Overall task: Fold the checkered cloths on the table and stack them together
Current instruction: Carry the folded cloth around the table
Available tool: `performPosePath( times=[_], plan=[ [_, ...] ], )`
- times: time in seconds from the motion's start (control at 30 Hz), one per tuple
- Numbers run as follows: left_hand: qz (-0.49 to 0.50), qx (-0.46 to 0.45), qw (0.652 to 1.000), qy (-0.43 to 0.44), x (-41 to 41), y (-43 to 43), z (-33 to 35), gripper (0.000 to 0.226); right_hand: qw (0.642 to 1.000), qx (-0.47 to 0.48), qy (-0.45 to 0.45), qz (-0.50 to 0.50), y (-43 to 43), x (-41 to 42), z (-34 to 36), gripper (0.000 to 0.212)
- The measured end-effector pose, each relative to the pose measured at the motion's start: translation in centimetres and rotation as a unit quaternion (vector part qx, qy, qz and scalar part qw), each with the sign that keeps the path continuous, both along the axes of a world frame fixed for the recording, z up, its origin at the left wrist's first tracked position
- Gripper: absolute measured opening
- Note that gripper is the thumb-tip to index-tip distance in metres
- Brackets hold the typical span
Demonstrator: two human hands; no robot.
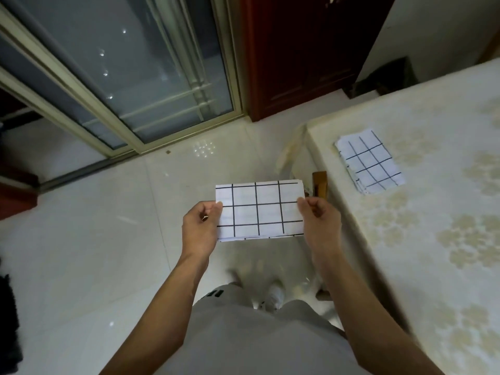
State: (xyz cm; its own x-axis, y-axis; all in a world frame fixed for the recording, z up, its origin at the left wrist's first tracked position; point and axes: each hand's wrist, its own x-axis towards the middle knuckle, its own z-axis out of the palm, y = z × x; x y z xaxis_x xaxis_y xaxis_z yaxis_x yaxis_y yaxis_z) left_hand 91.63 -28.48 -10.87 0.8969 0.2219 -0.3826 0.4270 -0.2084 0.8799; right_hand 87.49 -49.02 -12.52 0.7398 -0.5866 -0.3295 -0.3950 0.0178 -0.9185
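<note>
Interior of a home, probably a bedroom or living area. Indicators: glossy white floor tiles (89, 239); a sliding glass door (121, 77) in a pale metal frame; a dark red wooden cabinet (297, 55); and a worktop (433, 239) covered with a cream floral-patterned cloth.

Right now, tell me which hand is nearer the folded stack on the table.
Right. The right hand pinches the held cloth's right edge, just short of the table, below-left of the folded stack. The left hand holds the opposite edge, farther away.
</note>
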Motion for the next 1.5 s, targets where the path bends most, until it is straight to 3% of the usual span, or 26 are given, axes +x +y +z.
performPosePath(
  times=[0.27, 0.4, 0.7, 1.03, 1.3, 1.5],
  plan=[
    [-0.105, 0.044, 0.993, -0.018, 10.4, -6.7, -0.4, 0.016, 0.996, 0.04, 0.012, -0.079, -4.8, 5.5, -0.3, 0.017],
    [-0.188, 0.034, 0.981, -0.03, 17.2, -11.9, -0.4, 0.014, 0.987, 0.007, 0.021, -0.156, -8.0, 8.6, -0.1, 0.023],
    [-0.406, 0.029, 0.913, -0.024, 27.3, -25.2, -1.6, 0.018, 0.931, -0.009, 0.049, -0.361, -14.1, 12.8, -0.1, 0.033],
    [-0.556, -0.005, 0.831, -0.017, 27.9, -33.6, -3.2, 0.023, 0.865, -0.034, 0.062, -0.497, -16.3, 11.0, -0.9, 0.025],
    [-0.599, 0.023, 0.8, -0.018, 27.6, -35.9, -5.2, 0.019, 0.85, -0.043, 0.096, -0.516, -17.8, 9.9, -2.9, 0.022],
    [-0.628, 0.109, 0.77, -0.032, 27.6, -35.5, -8.4, 0.012, 0.857, -0.022, 0.158, -0.49, -17.1, 9.9, -6.3, 0.022]
  ],
)
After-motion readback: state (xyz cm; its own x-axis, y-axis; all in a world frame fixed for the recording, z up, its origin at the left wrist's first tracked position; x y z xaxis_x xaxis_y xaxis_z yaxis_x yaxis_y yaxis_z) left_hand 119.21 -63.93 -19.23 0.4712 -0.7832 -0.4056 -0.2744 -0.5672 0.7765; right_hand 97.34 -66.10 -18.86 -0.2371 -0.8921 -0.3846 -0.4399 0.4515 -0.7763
